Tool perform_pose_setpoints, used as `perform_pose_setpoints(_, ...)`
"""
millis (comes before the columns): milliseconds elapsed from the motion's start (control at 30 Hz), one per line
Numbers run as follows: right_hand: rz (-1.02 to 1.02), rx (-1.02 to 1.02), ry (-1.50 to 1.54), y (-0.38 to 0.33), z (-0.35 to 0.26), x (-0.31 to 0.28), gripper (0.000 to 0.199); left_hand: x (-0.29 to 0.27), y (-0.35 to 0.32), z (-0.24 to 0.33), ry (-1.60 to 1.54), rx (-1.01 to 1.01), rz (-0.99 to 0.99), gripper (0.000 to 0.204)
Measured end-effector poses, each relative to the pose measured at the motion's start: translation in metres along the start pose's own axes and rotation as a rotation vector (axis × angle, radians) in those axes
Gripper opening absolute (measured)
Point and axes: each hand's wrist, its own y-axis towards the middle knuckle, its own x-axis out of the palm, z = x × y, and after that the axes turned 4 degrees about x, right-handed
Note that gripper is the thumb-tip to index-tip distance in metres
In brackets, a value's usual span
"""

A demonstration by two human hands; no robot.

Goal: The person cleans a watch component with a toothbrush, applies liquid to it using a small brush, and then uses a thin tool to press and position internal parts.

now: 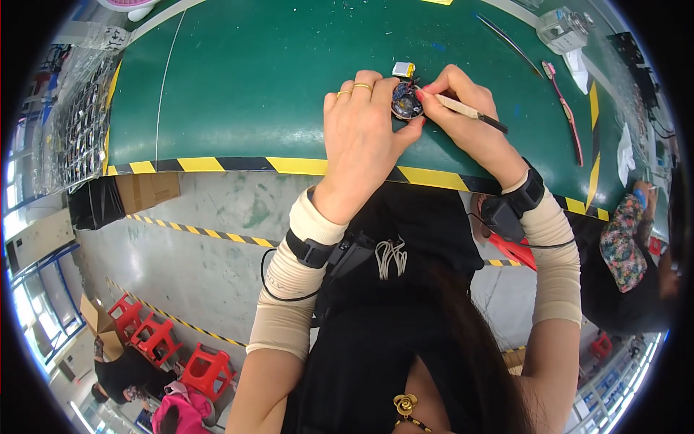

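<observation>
A small round electronic device (409, 107), dark inside with a thin rim, lies on the green table mat (246, 94). My left hand (365, 119) is closed on its left side, thumb and fingers around the rim. In my right hand (466, 108) is a slim tool with a pale wrapped grip and a dark end (463, 108), pinched like a pen. Its tip points into the device, though the tip itself is too small to make out. Just beyond the device sits a small silver battery cell (403, 69) with a yellow end, close to the wires.
Metal tweezers (510, 45) and a pink toothbrush (564, 112) lie to the right, near a clear bottle (564, 30) and white tissue (576, 70). Racks of parts (72, 108) stand at the left. Striped tape (296, 166) marks the near edge. Another person (629, 253) sits at right.
</observation>
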Motion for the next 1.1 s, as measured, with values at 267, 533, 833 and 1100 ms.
perform_pose_setpoints(267, 0.135, 0.041, 0.163, -0.0003, 0.0008, 0.0078, 0.016, 0.0056, 0.0021, 0.007, 0.057, -0.046, 0.02, 0.046)
perform_pose_setpoints(533, 0.103, 0.074, 0.023, -0.0007, -0.0063, 0.0074, 0.016, 0.0045, 0.0009, 0.0085, 0.073, -0.066, 0.002, 0.046)
perform_pose_setpoints(833, 0.104, 0.048, -0.008, -0.0027, -0.0034, 0.0058, 0.015, 0.0078, 0.0013, 0.0069, 0.084, -0.042, 0.015, 0.046)
perform_pose_setpoints(1100, 0.122, 0.02, -0.004, -0.0013, -0.003, 0.0072, 0.014, 0.0052, 0.001, 0.0096, 0.088, -0.055, -0.007, 0.045)
